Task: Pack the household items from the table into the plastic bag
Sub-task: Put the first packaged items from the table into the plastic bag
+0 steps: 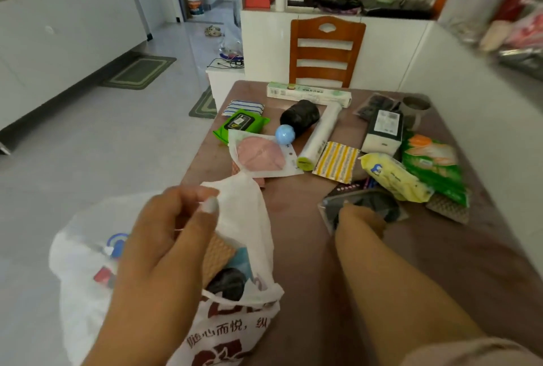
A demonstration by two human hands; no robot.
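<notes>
My left hand point(173, 227) pinches the rim of a white plastic bag point(244, 213) at the table's near left edge and holds its mouth apart. Inside show an orange textured cloth point(217, 254) and a black roll point(227, 283). My right hand point(360, 218) rests on a dark packet in clear plastic point(379, 202) on the brown table point(308, 248), fingers curled around its near edge. Beyond lie a pink item in a white pack point(260, 154), a blue ball point(285, 133), a black roll point(299, 116) and a yellow pack point(393, 176).
Farther back are a green wipes pack point(239, 125), a clear film roll point(321, 136), a long box point(308, 94), a striped yellow packet point(336, 161), a white-and-dark box point(383, 130) and a green bag point(435, 169). A wooden chair point(326, 51) stands behind the table; a white wall is close on the right.
</notes>
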